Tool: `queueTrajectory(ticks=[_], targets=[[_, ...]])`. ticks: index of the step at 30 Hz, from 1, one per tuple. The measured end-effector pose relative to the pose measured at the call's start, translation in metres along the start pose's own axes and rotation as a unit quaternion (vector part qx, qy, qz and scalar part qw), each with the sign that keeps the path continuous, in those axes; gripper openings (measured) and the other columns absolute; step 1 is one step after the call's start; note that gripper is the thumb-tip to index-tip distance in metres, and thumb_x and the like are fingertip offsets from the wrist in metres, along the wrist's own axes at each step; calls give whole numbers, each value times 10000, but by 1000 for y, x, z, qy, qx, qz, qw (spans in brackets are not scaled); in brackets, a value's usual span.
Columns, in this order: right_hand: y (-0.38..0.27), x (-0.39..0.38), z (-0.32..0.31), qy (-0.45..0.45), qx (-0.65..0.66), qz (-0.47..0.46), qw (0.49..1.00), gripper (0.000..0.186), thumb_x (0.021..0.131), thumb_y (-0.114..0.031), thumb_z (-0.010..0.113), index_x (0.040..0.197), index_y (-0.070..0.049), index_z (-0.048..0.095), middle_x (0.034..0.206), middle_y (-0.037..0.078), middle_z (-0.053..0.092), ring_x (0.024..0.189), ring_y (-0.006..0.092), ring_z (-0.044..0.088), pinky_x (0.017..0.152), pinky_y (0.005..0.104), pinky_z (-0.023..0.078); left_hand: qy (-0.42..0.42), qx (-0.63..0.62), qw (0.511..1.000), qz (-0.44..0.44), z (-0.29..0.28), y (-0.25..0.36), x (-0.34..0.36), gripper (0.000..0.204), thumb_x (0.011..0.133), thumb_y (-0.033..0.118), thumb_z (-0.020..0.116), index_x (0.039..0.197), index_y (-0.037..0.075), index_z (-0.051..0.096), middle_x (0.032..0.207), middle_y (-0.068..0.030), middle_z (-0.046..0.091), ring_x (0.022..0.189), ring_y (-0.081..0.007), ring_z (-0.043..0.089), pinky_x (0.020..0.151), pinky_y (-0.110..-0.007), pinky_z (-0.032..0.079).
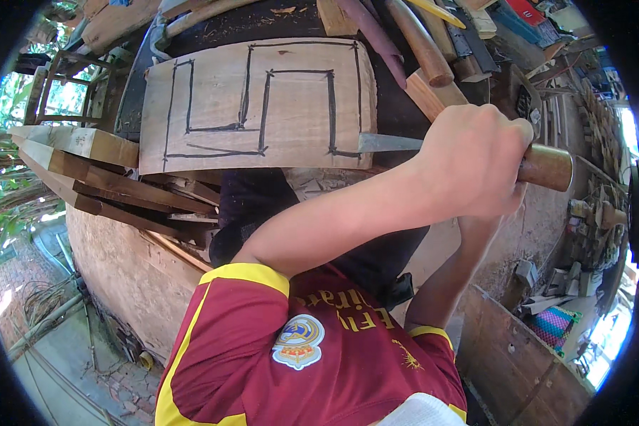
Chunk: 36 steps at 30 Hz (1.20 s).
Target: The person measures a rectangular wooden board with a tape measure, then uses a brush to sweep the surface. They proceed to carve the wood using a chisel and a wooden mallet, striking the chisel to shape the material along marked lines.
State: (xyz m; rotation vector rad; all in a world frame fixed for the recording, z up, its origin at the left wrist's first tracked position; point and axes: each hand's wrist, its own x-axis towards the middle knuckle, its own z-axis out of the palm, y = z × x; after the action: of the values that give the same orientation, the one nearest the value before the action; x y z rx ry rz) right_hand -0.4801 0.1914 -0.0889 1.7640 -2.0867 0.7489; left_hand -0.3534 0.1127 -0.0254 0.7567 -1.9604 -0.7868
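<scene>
My left hand [476,160] is closed round a chisel, its wooden handle [549,168] sticking out to the right of the fist. The flat metal blade [390,143] points left, its tip over the right end of a pale wooden board [216,92]. Black angular outlines are drawn on that board, and the tip lies by the lower right corner of the lines. Whether it touches the wood I cannot tell. My right forearm [451,266] rises behind the left hand, which hides the right hand and its fingers.
Stacked wood pieces with pointed ends [85,170] lie left of the board, partly under it. Beyond the board, a round wooden handle [422,46], a purplish rod [376,32] and other tools lie on a dark surface. A wooden panel [518,355] stands at lower right.
</scene>
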Motion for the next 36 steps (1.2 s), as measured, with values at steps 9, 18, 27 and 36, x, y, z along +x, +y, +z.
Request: queueTrajectory(ticks=[9, 18, 27, 36], targets=[[-23, 8, -19, -53, 93, 106, 989, 439, 742, -312, 701, 1044, -5, 614, 984, 179, 645, 1037, 396, 564, 933, 492, 393, 40, -28, 999, 8, 2, -6, -5, 219, 597, 189, 713, 641, 54, 545, 581, -169, 568, 608, -395, 609, 550, -466, 483], [26, 0, -46, -194, -25, 53, 979, 536, 793, -243, 751, 1201, 51, 564, 1120, 211, 609, 1065, 372, 593, 924, 432, 449, 45, -60, 997, 6, -2, -7, -10, 205, 592, 185, 703, 643, 68, 543, 582, -153, 558, 593, -382, 602, 533, -453, 473], [111, -47, -109, -42, 235, 246, 939, 630, 885, -319, 717, 1361, 31, 498, 1196, 134, 607, 1087, 240, 572, 937, 353, 450, 28, -70, 997, -7, -2, -6, -8, 183, 602, 182, 698, 660, 69, 567, 594, -158, 573, 607, -387, 613, 545, -456, 488], [71, -21, -119, 108, 287, 234, 923, 529, 840, -21, 703, 1324, 36, 498, 1179, 132, 602, 1046, 206, 590, 893, 336, 506, 44, -63, 997, -9, -10, -7, -4, 198, 586, 180, 700, 676, 66, 565, 590, -153, 574, 618, -384, 620, 549, -446, 489]])
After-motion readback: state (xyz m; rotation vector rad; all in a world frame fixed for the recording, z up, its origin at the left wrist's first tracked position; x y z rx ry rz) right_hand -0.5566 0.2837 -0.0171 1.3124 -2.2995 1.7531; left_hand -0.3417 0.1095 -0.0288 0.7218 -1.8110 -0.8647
